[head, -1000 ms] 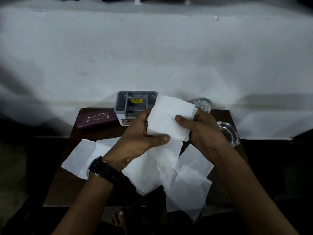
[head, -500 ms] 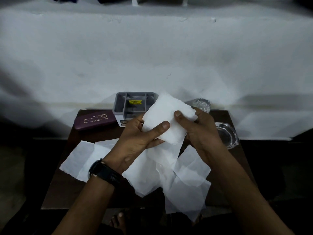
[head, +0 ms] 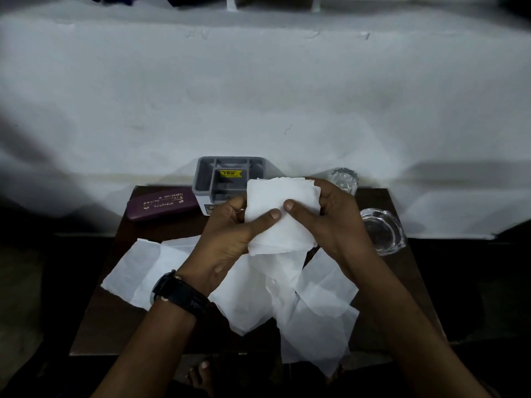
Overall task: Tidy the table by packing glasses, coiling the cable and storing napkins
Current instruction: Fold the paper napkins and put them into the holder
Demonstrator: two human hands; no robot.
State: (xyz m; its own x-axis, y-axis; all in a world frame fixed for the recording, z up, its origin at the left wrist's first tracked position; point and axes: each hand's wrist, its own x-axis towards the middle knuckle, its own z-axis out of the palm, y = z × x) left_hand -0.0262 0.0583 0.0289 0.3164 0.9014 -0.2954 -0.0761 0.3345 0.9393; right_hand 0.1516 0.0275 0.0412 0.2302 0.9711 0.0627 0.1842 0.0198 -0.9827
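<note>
A folded white napkin (head: 280, 196) is held up over the small dark table (head: 100, 326). My left hand (head: 230, 239) grips its left side, thumb pressed across the front. My right hand (head: 336, 219) grips the right side, thumb on the front too. More of the white paper hangs down from the fold and several loose napkins (head: 149, 268) lie spread on the table below. A grey organiser box (head: 207, 173) with compartments stands at the table's back, just behind the napkin. A maroon glasses case (head: 161, 203) lies shut at the back left.
A clear glass ashtray (head: 382, 229) sits at the table's right edge and a small glass object (head: 343, 178) stands behind my right hand. A white wall runs close behind the table. My foot (head: 201, 374) shows on the dark floor under the front edge.
The folded napkin has been squared up and turned flatter toward me. My two thumbs have come closer together on its front. Both hands stay at the same spot above the table.
</note>
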